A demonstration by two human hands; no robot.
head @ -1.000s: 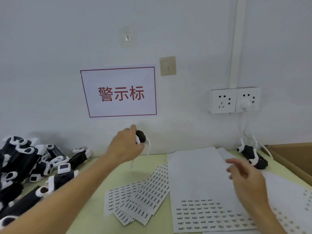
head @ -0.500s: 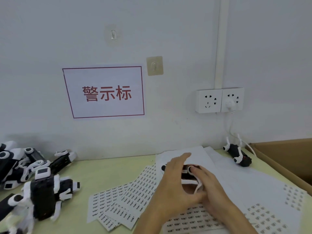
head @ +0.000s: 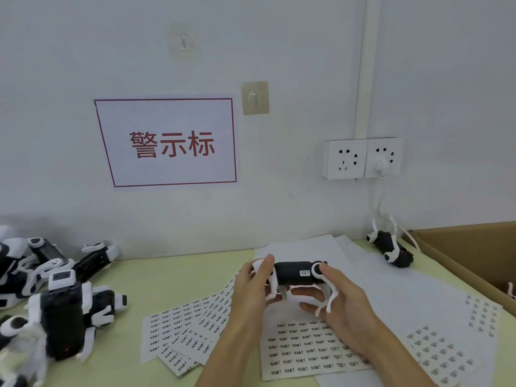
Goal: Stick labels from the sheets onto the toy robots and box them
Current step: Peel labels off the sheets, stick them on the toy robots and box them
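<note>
A black-and-white toy robot (head: 294, 273) is held lying sideways above the label sheets, a small white label showing on its side. My left hand (head: 252, 289) grips its left end and my right hand (head: 339, 298) grips its right end, with white legs dangling between my fingers. Under my hands lies a large label sheet (head: 310, 349). Several smaller label sheets (head: 178, 335) fan out to its left. Another toy robot (head: 391, 248) lies near the wall at the right. A cardboard box (head: 472, 248) stands at the far right.
A pile of black-and-white toy robots (head: 47, 297) covers the table's left side. More partly used label sheets (head: 446, 347) lie at the right. A wall socket (head: 363, 157) has a white cable hanging down to the table. A sign with red characters (head: 167, 142) hangs on the wall.
My left hand brought a toy robot from near the wall down to the middle. My right hand came up to it, and both hands now hold it above the sheets.
</note>
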